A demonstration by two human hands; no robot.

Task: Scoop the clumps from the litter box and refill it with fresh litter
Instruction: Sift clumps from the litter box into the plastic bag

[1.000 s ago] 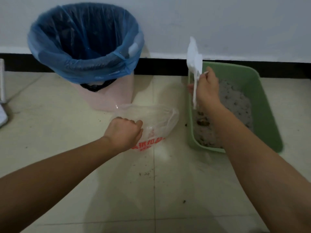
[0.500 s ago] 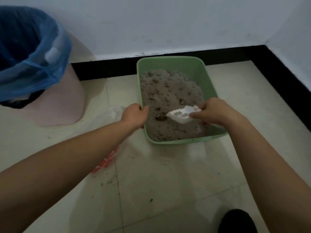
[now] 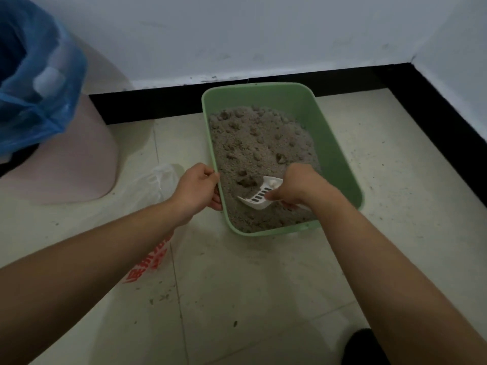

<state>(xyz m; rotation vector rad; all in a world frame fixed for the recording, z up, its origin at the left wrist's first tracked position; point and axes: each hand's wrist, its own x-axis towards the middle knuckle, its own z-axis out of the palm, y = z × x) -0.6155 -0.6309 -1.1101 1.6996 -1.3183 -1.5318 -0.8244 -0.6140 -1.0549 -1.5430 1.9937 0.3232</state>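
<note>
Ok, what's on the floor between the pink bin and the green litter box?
In the head view, a clear plastic bag with red print lies on the tiles between pink bin and litter box, partly hidden by the left forearm.

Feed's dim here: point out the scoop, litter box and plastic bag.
scoop [image 3: 259,197]: head view, slotted blade.
litter box [image 3: 329,159]: head view, right inner wall.
plastic bag [image 3: 156,180]: head view, crumpled top.
</note>
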